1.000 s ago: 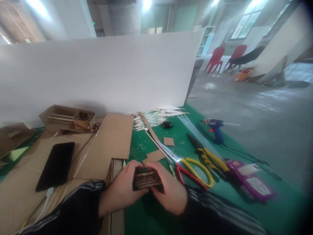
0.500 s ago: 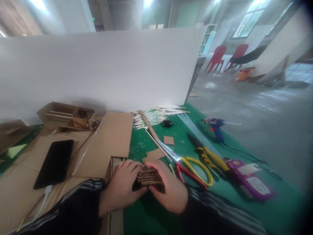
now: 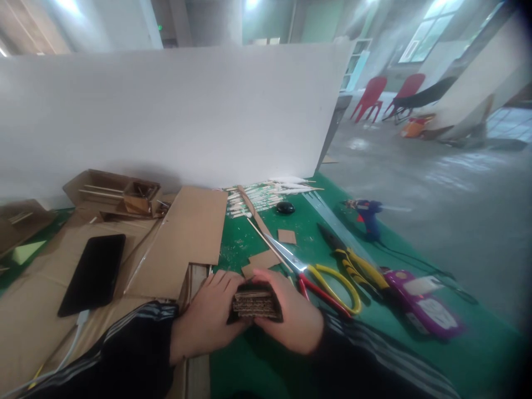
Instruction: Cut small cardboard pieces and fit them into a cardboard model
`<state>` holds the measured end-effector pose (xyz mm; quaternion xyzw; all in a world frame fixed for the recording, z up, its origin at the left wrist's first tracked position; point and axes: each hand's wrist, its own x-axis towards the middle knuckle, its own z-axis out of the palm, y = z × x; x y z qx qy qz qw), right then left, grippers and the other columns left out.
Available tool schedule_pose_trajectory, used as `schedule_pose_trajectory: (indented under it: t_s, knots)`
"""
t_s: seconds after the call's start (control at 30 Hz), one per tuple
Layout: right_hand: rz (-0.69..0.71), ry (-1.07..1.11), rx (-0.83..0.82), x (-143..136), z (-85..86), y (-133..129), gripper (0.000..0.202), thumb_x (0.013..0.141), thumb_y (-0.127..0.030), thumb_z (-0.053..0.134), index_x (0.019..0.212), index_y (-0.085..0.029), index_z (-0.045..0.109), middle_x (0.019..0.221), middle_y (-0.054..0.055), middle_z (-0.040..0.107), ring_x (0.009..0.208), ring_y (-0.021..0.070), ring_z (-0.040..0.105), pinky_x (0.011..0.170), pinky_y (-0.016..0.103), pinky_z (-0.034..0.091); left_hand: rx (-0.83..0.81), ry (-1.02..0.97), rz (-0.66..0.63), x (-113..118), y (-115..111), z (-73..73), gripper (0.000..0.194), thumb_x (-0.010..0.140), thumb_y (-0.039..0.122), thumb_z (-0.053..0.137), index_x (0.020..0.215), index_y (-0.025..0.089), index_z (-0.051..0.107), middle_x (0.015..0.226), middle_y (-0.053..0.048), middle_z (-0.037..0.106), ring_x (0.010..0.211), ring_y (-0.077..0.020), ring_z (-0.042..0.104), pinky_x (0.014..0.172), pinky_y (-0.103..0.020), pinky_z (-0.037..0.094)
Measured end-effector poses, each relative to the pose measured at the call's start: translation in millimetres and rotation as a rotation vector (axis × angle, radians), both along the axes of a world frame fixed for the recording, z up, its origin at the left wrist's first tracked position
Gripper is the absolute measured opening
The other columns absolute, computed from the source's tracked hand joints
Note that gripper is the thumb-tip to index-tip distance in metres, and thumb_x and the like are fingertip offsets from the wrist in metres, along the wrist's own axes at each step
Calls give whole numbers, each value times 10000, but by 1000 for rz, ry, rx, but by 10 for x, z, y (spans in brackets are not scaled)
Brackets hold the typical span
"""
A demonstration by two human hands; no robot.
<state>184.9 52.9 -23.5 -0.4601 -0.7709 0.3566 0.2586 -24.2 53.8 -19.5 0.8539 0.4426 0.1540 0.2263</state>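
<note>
Between my two hands is a small stack of corrugated cardboard pieces, its layered cut edges facing me. My left hand grips its left side, fingers over the top and thumb below. From the right, my right hand closes on it in the same way. Just beyond the fingers lie flat cardboard scraps and a small cardboard square. Scissors with red and yellow handles rest to the right of my right hand, blades pointing away to the left.
Pliers, a purple device and a blue glue gun lie on the right. Cotton swabs and a black oval object are farther back. Leftward are a phone, cardboard sheets and a cardboard box. A white panel stands behind.
The cardboard stack has tilted slightly within my hands, so more of its layered edge shows. Both hands keep their hold in nearly the same place.
</note>
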Motion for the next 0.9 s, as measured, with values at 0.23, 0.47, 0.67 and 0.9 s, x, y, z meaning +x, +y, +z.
schedule_pose_trajectory:
  t_s: [0.23, 0.47, 0.67, 0.9]
  knots:
    - [46, -80, -58, -65, 140, -6, 324, 713, -53, 612, 1000, -198, 572, 1013, 54, 591, 1002, 243, 537, 859, 365, 455, 22, 43, -16, 29, -6, 30, 314, 766, 186, 593, 1057, 216, 477, 1076, -51, 547, 1005, -252, 480, 886, -411, 385]
    - [38, -94, -155, -40, 132, 18, 318, 720, -100, 655, 1002, -213, 563, 1008, 38, 577, 964, 227, 552, 816, 339, 454, -23, 64, -9, 24, -26, 58, 179, 828, 245, 551, 987, 214, 476, 1001, -45, 537, 953, -244, 481, 856, -413, 384]
    - [-27, -84, -188, -45, 33, 52, 367, 687, -129, 693, 1020, -201, 556, 1024, 56, 573, 956, 220, 571, 851, 350, 453, -10, 124, -31, 26, -31, 71, 166, 880, 267, 520, 1031, 203, 492, 1030, -57, 524, 971, -251, 465, 875, -430, 382]
    - [-92, -106, -177, -83, -44, 22, 499, 633, -111, 728, 1088, -185, 537, 1036, 63, 572, 982, 232, 550, 871, 363, 437, 98, 236, -9, 57, -101, 22, 136, 910, 279, 459, 994, 189, 517, 964, -58, 516, 903, -253, 453, 821, -436, 384]
